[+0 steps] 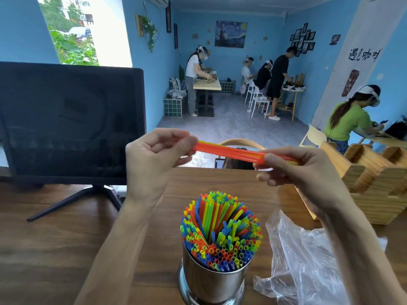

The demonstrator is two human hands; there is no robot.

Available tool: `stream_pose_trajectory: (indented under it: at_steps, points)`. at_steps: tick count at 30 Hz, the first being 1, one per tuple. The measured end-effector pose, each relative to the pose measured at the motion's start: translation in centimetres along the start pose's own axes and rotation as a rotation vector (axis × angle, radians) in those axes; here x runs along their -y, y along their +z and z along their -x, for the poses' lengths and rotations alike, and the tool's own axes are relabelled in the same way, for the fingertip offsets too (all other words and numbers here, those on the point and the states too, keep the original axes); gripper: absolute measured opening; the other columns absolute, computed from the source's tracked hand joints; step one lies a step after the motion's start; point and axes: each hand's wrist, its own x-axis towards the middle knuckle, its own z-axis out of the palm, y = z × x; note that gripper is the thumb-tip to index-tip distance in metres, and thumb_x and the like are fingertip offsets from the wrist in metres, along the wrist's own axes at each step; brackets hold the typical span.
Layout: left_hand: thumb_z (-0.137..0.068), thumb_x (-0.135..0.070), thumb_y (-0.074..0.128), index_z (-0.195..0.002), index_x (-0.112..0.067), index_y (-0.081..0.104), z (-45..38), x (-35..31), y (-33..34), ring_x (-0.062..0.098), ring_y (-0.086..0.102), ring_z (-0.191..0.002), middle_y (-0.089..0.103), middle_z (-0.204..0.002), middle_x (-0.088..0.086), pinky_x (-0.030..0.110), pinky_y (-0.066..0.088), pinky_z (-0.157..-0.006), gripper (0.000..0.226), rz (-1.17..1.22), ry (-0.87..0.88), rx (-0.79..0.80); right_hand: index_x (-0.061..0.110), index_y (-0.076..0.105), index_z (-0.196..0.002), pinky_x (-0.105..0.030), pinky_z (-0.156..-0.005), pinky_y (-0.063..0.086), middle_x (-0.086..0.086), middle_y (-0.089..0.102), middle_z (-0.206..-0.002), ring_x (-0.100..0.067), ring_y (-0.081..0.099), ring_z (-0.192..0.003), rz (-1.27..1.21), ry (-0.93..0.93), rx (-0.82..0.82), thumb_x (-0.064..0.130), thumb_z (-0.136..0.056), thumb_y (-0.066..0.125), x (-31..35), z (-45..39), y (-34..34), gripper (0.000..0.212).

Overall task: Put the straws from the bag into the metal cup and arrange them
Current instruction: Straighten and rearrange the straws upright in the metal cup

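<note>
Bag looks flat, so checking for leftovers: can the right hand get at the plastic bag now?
Probably not yet: the right hand grips the orange straws with the left hand. The plastic bag lies uncovered below it.

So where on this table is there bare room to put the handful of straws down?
Bare wood lies left of the metal cup, between it and the monitor stand, and beyond the cup under the raised hands. The right is crowded: the plastic bag lies beside the cup, and the wooden rack stands behind it.
</note>
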Motion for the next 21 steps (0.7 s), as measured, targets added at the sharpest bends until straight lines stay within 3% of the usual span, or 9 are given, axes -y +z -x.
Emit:
stream_pose_trajectory:
  at_steps: [3,7,11,15,18,21]
  points:
    - [-0.061,-0.010,0.082,-0.083,-0.008,0.073,0.8,1.5,-0.9,0.017,0.073,-0.066,0.077,-0.076,0.006,0.023,0.060,-0.062,0.024,-0.054,-0.086,0.106,0.014,0.082,-0.072,-0.016,-0.051,0.056,-0.012,0.076,-0.069,-0.015,0.074,-0.056,-0.087,0.031,-0.063,0.024,-0.047,0.082,0.6,-0.6,-0.5,0.027]
    - [-0.060,-0.012,0.086,-0.085,-0.014,0.078,1.9,2.4,-1.9,0.017,0.073,-0.068,0.077,-0.077,0.007,0.022,0.058,-0.065,0.026,-0.224,-0.178,0.270,0.016,0.077,-0.067,-0.018,-0.052,0.057,-0.012,0.074,-0.067,-0.017,0.073,-0.057,-0.046,-0.006,-0.057,0.022,-0.045,0.084,1.1,-1.0,-0.5,0.023]
    - [-0.063,-0.026,0.085,-0.080,-0.019,0.075,3.4,2.7,-2.2,0.014,0.075,-0.074,0.077,-0.078,-0.001,0.025,0.060,-0.067,0.021,-0.385,-0.153,0.353,0.012,0.061,-0.084,-0.023,-0.055,0.058,-0.009,0.075,-0.067,-0.019,0.071,-0.058,0.063,-0.089,-0.015,0.026,-0.055,0.083,1.4,-1.1,-0.1,0.039]
    - [-0.074,-0.027,0.089,-0.082,-0.033,0.068,4.5,3.0,-2.0,0.008,0.072,-0.083,0.075,-0.085,-0.014,0.025,0.059,-0.076,0.023,-0.597,-0.070,0.501,0.010,0.056,-0.093,-0.029,-0.064,0.059,-0.013,0.074,-0.077,-0.023,0.070,-0.066,0.315,-0.153,0.104,0.024,-0.074,0.078,2.2,-1.0,0.3,0.033]
    - [-0.077,-0.041,0.085,-0.093,-0.042,0.069,4.4,2.2,-2.4,0.001,0.064,-0.099,0.070,-0.095,-0.024,0.025,0.054,-0.086,0.022,-0.761,-0.039,0.660,0.013,0.056,-0.095,-0.027,-0.066,0.058,-0.008,0.074,-0.080,-0.019,0.071,-0.067,0.522,-0.169,0.224,0.017,-0.083,0.078,3.2,-1.1,0.6,0.025]
    - [-0.085,-0.040,0.076,-0.092,-0.040,0.076,3.2,2.3,-3.0,0.002,0.065,-0.096,0.072,-0.092,-0.022,0.020,0.052,-0.082,0.007,-0.699,-0.034,0.533,0.020,0.057,-0.098,-0.028,-0.068,0.058,-0.002,0.075,-0.083,-0.015,0.072,-0.069,0.647,-0.142,0.287,0.014,-0.085,0.079,3.0,-1.0,1.4,0.027]
